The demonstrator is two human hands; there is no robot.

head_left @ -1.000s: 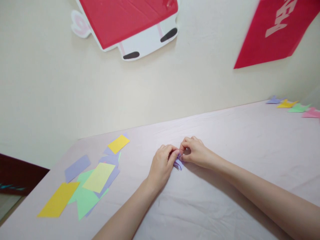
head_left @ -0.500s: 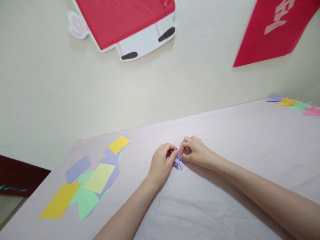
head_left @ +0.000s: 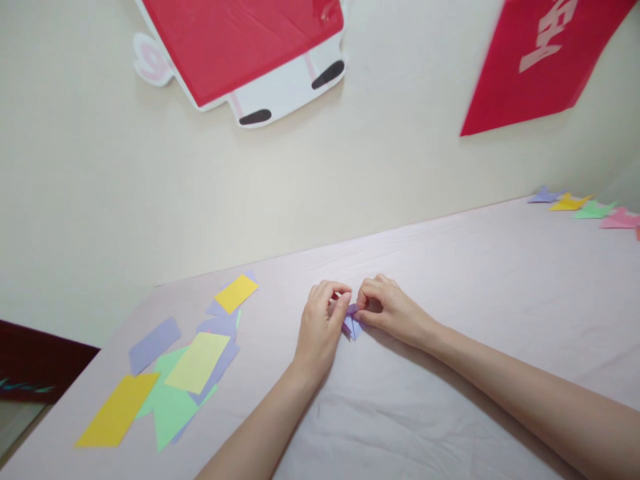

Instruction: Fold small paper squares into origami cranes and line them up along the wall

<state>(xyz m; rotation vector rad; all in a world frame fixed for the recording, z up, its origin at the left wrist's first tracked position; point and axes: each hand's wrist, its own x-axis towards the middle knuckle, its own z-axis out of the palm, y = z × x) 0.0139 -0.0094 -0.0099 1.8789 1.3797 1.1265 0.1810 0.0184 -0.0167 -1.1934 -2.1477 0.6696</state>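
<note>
A small folded piece of purple paper (head_left: 354, 327) rests on the cloth-covered surface between my two hands, with creased, pointed flaps. My left hand (head_left: 324, 320) is curled at its left side, thumb and fingers closed on the paper's edge. From the right, my right hand (head_left: 393, 307) pinches the upper right part of the paper between thumb and forefinger. The fingers hide part of the folds.
Loose paper sheets lie to the left: a yellow one (head_left: 117, 410), a pale yellow one (head_left: 197, 363), a green one (head_left: 170, 413) and several purple. Folded paper figures (head_left: 595, 209) line the far right by the wall. Red decorations (head_left: 250, 47) hang above.
My left hand's fingers have loosened and lifted slightly at the paper. The right-hand pinch has shifted slightly left, and the purple paper is turned a little. The whole view has shifted slightly.
</note>
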